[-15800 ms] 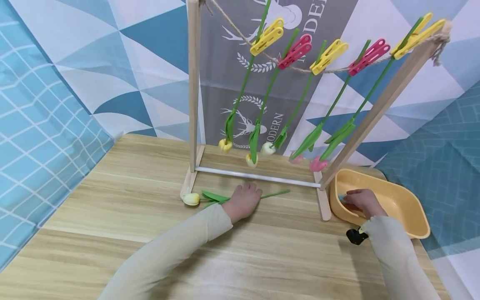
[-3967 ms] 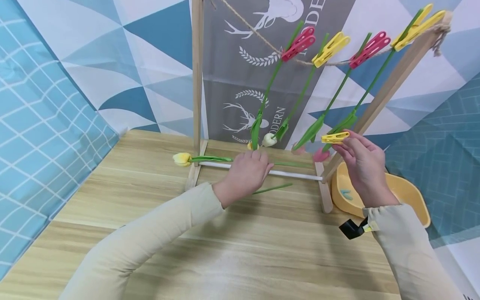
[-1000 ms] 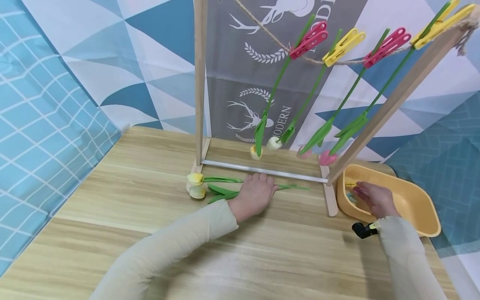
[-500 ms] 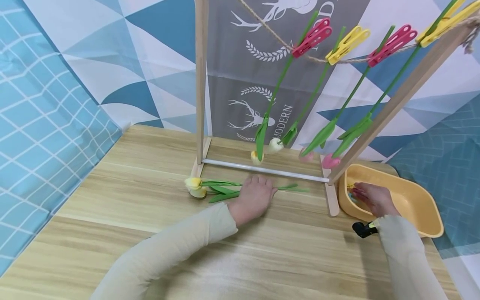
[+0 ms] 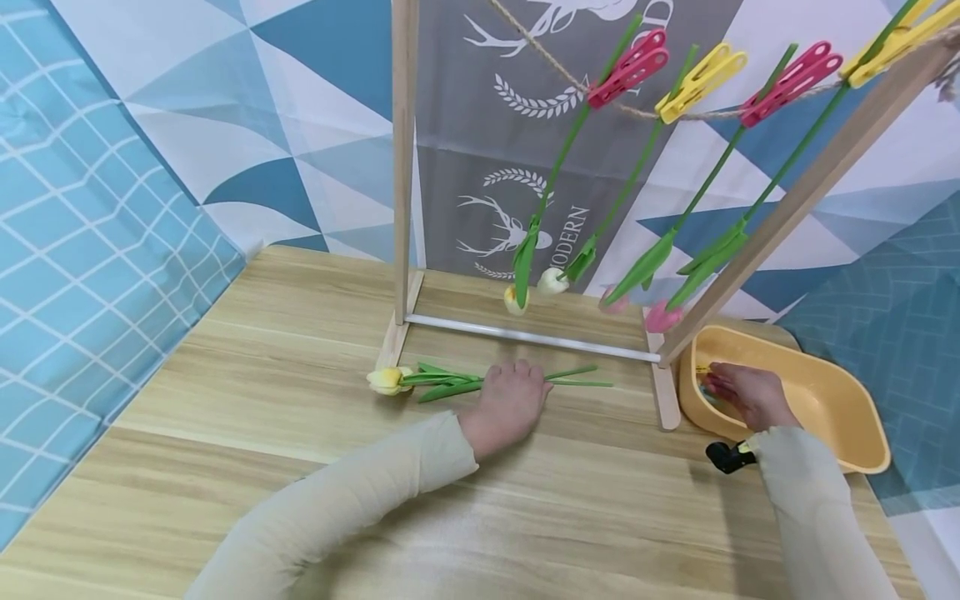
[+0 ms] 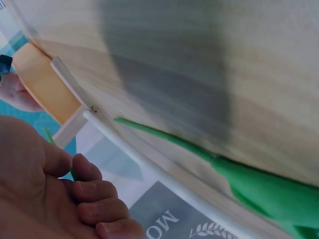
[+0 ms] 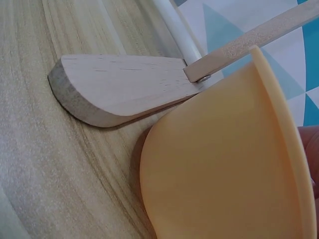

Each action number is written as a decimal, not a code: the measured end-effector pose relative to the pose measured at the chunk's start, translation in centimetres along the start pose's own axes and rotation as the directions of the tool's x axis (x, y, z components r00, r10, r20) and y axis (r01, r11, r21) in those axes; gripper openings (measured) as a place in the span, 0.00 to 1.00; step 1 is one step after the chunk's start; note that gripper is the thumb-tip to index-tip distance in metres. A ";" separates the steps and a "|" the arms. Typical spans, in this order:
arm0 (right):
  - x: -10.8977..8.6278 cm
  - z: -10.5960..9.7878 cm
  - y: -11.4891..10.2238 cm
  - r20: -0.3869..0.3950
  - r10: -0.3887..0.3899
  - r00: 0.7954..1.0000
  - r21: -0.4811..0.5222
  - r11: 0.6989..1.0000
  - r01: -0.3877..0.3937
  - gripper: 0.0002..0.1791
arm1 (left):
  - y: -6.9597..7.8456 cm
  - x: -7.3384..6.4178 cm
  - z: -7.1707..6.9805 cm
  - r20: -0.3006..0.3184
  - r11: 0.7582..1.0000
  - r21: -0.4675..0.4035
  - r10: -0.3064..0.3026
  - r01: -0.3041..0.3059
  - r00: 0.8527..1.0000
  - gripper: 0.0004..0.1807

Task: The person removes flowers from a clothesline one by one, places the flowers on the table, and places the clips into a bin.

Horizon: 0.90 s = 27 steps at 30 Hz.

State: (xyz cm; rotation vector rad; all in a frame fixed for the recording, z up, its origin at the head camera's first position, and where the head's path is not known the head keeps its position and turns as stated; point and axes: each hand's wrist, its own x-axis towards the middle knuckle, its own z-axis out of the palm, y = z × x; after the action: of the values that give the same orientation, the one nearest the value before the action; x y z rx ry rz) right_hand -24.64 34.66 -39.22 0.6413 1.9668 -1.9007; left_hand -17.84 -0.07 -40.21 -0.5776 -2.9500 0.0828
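My left hand [image 5: 510, 404] is low over the table, its thumb and fingertips pinching a green tulip stem [image 6: 74, 175] in the left wrist view. Yellow-white tulip heads [image 5: 388, 381] overlap left of this hand, with leaves and two stems running beneath it. A second tulip [image 6: 174, 142] lies on the wood. Inside the orange basin [image 5: 813, 400], my right hand [image 5: 753, 393] reaches down, fingertips beside a yellow clothespin [image 5: 702, 368] and a bluish one [image 5: 707, 392]. The basin wall [image 7: 224, 164] hides most of those fingers in the right wrist view; their grip is unclear.
A wooden frame [image 5: 403, 167] with a white crossbar [image 5: 532, 337] stands behind the hands. From its rope [image 5: 547, 57] several tulips hang head down, clipped by red [image 5: 628, 68] and yellow [image 5: 701, 82] clothespins. The frame's right foot [image 5: 664, 396] sits close beside the basin.
Since 15.8 seconds ago, the leftmost tulip has left the rope and come down beside the other one. Its yellow clothespin is now in the basin. Within the last second, the tulip heads drew together.
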 end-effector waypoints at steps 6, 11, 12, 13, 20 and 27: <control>0.2 -0.3 0.0 -0.021 0.016 1.000 -0.028 0.999 -0.016 0.06 | 0.3 0.0 0.7 0.003 0.999 -0.026 -0.024 0.024 1.000 0.19; 0.4 -0.4 0.2 -0.033 0.012 0.999 -0.005 1.000 -0.013 0.04 | 0.5 0.0 1.3 0.049 0.998 -0.043 -0.033 0.035 0.998 0.19; 0.4 -0.3 0.3 -0.035 0.011 0.999 -0.002 1.000 -0.011 0.03 | 0.5 -0.1 1.4 0.055 0.998 -0.044 -0.033 0.035 0.998 0.19; 0.4 -0.3 0.3 -0.035 0.009 0.999 -0.001 1.000 -0.010 0.03 | 0.5 -0.1 1.5 0.057 0.998 -0.048 -0.034 0.037 0.998 0.19; 0.5 -0.1 0.2 -0.043 0.014 0.999 -0.047 0.999 -0.016 0.06 | 0.2 0.0 2.1 0.083 0.999 -0.026 -0.040 0.043 0.996 0.20; 0.4 0.0 0.1 -0.054 0.000 0.999 -0.082 0.997 -0.005 0.07 | -0.2 0.2 2.6 0.108 0.997 -0.044 -0.061 0.066 0.992 0.20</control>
State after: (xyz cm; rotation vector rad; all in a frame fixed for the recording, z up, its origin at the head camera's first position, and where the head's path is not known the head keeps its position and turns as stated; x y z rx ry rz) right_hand -24.95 34.70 -39.55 0.6779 2.0644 -1.8086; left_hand -18.46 -0.30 -42.76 -0.4990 -3.0790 0.0386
